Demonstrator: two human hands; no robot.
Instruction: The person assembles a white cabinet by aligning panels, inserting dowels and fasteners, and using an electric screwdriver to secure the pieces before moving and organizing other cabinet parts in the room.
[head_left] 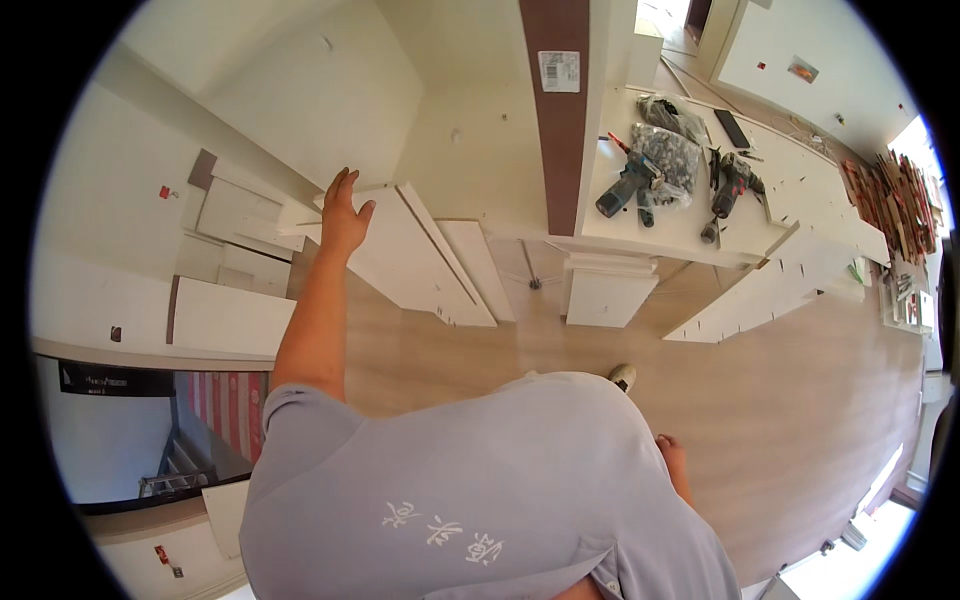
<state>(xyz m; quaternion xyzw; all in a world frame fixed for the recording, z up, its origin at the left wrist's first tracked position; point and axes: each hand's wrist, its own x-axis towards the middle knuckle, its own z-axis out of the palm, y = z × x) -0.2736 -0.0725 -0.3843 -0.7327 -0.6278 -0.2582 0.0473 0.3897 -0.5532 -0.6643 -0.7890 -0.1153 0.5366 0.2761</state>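
Observation:
My left hand (345, 222) is stretched out at the top corner of a white panel (395, 250) that stands on the floor. Its fingers are extended and the thumb is apart; it seems to rest on the panel's edge, with nothing gripped. Close behind stands a narrower white board (474, 262). My right hand (673, 456) hangs low beside my body, partly covered by my grey shirt, and its fingers cannot be made out clearly.
A white worktop (690, 228) at right bears two cordless drills (625, 188) (735, 188) and plastic bags of hardware (668, 160). White panels with pegs (760, 290) stand below. Wooden strips (895, 210) are piled far right. More white boards (235, 315) lean at left.

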